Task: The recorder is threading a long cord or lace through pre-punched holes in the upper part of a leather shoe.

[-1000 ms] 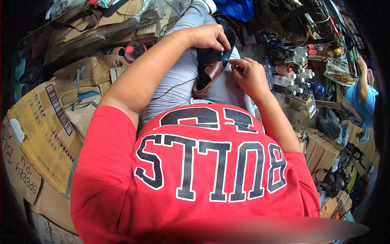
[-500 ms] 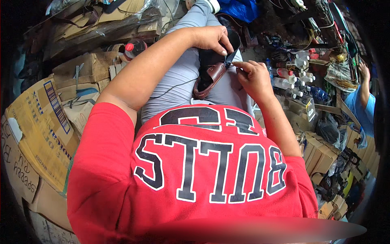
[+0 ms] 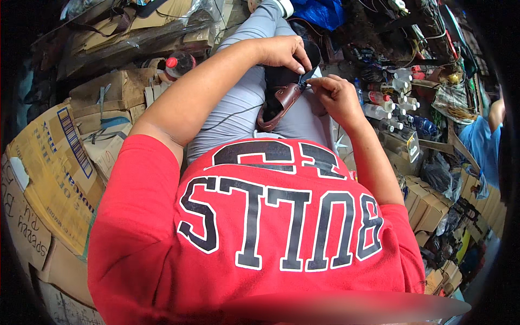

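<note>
Cardboard boxes flank the brown leather shoe, beyond whose far end the left hand pinches black material; right hand, hold unclear, has curled tighter, suggesting finer work.

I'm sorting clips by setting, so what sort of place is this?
Probably a cluttered workshop, perhaps for footwear: a brown shoe lies on the person's lap, with bottles grouped at right and cardboard boxes at left.
</note>
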{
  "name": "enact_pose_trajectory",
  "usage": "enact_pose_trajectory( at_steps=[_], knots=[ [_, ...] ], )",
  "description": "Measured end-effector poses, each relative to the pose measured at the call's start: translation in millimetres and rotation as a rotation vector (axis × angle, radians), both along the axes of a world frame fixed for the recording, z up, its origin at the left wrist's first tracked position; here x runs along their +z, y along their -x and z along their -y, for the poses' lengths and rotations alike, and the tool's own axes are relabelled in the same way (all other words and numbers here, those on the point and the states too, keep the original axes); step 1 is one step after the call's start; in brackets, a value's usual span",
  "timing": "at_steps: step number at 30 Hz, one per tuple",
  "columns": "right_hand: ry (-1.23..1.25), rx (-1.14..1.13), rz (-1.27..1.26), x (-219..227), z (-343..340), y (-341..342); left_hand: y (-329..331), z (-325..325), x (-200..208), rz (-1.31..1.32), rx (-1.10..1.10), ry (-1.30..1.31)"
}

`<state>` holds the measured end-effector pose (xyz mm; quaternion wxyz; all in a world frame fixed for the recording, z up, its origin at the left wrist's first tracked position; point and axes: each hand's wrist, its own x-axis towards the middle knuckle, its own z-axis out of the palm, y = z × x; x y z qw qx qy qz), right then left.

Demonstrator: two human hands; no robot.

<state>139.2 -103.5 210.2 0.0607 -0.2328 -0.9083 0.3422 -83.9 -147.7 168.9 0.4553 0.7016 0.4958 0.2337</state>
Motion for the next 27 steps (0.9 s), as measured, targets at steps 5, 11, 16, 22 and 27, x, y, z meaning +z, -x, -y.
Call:
enact_pose_trajectory(
  at_steps=[5,11,16,22,27],
  knots=[
    [0.327,-0.092,0.03,-12,-11,-8,0,3,0,0.009,0.026,0.004],
    [0.463,-0.06,-0.044,-33,-20,-8,0,2,-1,0.032,0.006,0.033],
    [0.222,-0.112,-0.128,-25,-1,6,-3,6,0,-0.088,0.044,-0.089],
    [0.084,-0.018,-0.066,-4,-5,-2,-2,74,45,-0.348,0.392,-0.119],
    [0.128,-0.081,-0.026,-11,-5,-10,-15,135,47,-0.505,0.242,-0.097]
  ],
)
